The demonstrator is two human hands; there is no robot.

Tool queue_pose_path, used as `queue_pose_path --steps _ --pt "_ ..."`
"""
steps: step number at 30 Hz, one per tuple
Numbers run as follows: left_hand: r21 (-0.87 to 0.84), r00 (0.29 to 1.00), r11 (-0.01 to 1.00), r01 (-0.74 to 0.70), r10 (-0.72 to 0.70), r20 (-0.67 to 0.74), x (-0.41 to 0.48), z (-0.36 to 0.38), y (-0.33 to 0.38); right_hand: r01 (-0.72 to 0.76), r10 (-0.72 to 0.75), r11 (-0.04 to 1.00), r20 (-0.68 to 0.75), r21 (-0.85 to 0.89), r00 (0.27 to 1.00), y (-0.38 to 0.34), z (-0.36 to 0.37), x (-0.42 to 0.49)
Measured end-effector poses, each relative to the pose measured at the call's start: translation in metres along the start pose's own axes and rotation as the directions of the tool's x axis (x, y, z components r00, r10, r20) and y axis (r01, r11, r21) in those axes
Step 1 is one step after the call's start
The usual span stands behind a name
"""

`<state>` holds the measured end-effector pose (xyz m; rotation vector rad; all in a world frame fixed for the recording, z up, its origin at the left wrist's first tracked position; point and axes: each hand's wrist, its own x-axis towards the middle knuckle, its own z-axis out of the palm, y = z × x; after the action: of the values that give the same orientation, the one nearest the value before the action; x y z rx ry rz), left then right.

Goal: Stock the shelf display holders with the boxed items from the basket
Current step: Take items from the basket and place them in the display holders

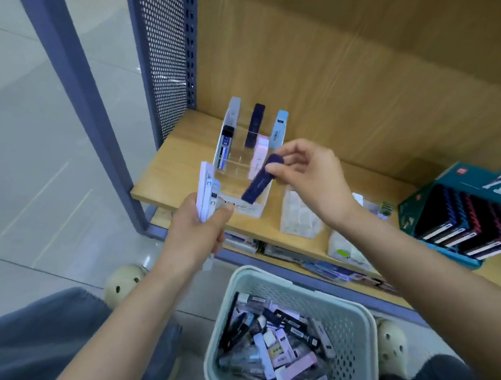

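Observation:
A clear display holder stands on the wooden shelf, with a few slim boxes upright in its slots: a black one, a navy one, a light blue one and a pink one. My right hand pinches a dark navy slim box by its top end, tilted over the holder's front row. My left hand grips a small bundle of white and pale lilac boxes just left of the holder. Below, a pale green basket on the floor holds several mixed slim boxes.
A teal carton of dark packs lies on the shelf at right. Clear plastic packets lie beside the holder. A blue perforated metal upright bounds the shelf's left side. My knees and pale shoes flank the basket.

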<state>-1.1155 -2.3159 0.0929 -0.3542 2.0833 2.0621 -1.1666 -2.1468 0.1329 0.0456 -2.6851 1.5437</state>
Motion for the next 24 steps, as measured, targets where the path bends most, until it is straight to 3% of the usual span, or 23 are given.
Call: queue_pose_path --steps 4,8,19,24 --pt "-0.207 0.993 0.974 0.096 -0.109 -0.052 0.022 -0.009 0.007 0.054 -0.064 0.997 -0.2 -0.056 0.978 0.0 0.007 0.049" --pt "-0.238 0.992 0.966 0.1 -0.115 -0.05 0.039 -0.013 0.01 0.078 -0.128 0.982 -0.305 -0.171 0.944 0.007 0.008 0.085" --pt "-0.184 0.999 0.982 0.044 -0.048 -0.018 0.071 -0.011 0.008 0.045 -0.1 0.946 -0.156 -0.322 0.983 0.048 0.013 0.14" --pt "-0.155 0.999 0.987 0.049 -0.05 -0.005 0.079 -0.008 0.003 0.041 -0.133 0.899 -0.183 -0.436 0.974 0.051 0.013 0.154"
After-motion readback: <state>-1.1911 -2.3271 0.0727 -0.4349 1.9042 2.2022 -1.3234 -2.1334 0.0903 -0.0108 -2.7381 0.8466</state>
